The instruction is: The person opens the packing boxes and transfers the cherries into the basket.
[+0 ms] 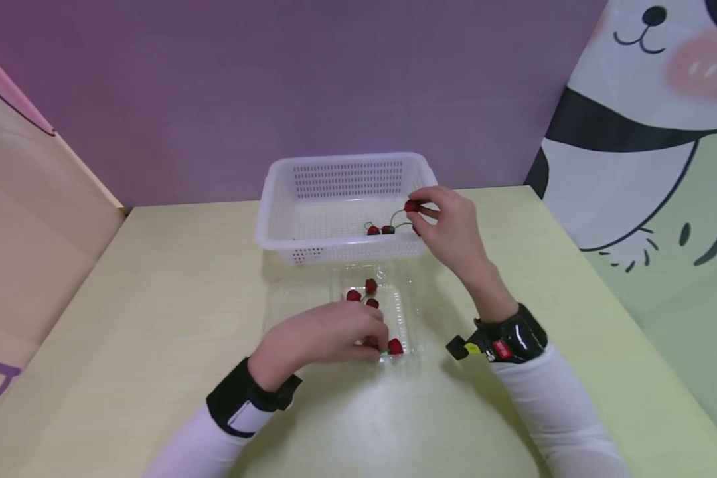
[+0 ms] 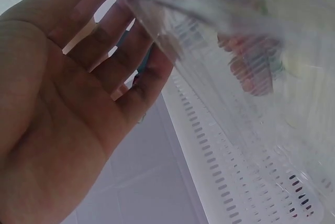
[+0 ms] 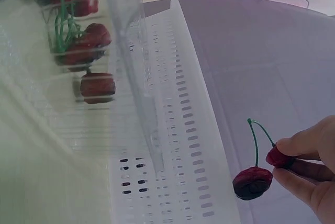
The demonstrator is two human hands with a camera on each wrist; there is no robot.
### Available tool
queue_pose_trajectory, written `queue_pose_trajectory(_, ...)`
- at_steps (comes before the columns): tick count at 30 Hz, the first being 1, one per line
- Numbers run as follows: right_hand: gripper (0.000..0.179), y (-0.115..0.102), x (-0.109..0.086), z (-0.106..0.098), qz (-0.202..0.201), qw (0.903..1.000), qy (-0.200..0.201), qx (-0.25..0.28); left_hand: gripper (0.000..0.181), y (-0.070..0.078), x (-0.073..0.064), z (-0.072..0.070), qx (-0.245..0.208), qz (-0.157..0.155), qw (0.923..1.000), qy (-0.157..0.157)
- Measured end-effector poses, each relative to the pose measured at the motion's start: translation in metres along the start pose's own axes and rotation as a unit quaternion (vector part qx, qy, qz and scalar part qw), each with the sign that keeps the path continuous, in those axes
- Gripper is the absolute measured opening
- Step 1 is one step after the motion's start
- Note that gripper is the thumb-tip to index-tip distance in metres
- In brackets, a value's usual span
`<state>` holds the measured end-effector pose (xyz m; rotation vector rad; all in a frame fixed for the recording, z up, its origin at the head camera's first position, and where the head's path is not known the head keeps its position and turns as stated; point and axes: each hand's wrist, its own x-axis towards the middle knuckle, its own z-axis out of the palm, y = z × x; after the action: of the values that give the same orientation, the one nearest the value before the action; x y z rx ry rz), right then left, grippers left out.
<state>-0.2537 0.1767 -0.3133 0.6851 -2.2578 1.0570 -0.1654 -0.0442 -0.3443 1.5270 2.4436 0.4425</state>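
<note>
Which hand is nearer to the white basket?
Right: the right hand, pinching a cherry, is at the near right corner of the white basket; the left hand is farther off, over the clear container in front.

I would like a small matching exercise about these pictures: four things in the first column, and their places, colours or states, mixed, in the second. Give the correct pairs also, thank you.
Column one
1. Right hand
2. Left hand
3. Basket
4. Container

Column two
A. Transparent
B. Pinches a cherry
C. Bent over the container
D. White, with rows of holes

Pairs: 1-B, 2-C, 3-D, 4-A
</note>
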Motion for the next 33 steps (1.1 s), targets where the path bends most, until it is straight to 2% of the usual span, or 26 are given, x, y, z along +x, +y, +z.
queue_pose_trajectory(6, 0.024, 0.004, -0.001, 0.001, 0.006, 0.9998, 0.003, -0.019, 0.004, 0.001, 0.001, 0.002, 0.016, -0.002, 0.9999, -0.004)
queue_pose_trajectory(13, 0.022, 0.011, -0.001, 0.004, 0.017, 0.9994, -0.005, -0.029, 0.003, 0.002, 0.001, 0.002, -0.002, -0.005, 1.0000, -0.008)
queue_pose_trajectory(25, 0.023, 0.018, 0.000, 0.004, 0.038, 0.9963, -0.012, -0.076, 0.007, 0.004, 0.001, 0.003, 0.000, 0.021, 0.9998, -0.001)
queue_pose_trajectory(33, 0.023, 0.023, 0.000, 0.008, 0.006, 0.9975, 0.000, -0.071, 0.005, 0.004, 0.002, 0.004, 0.003, 0.025, 0.9996, -0.007)
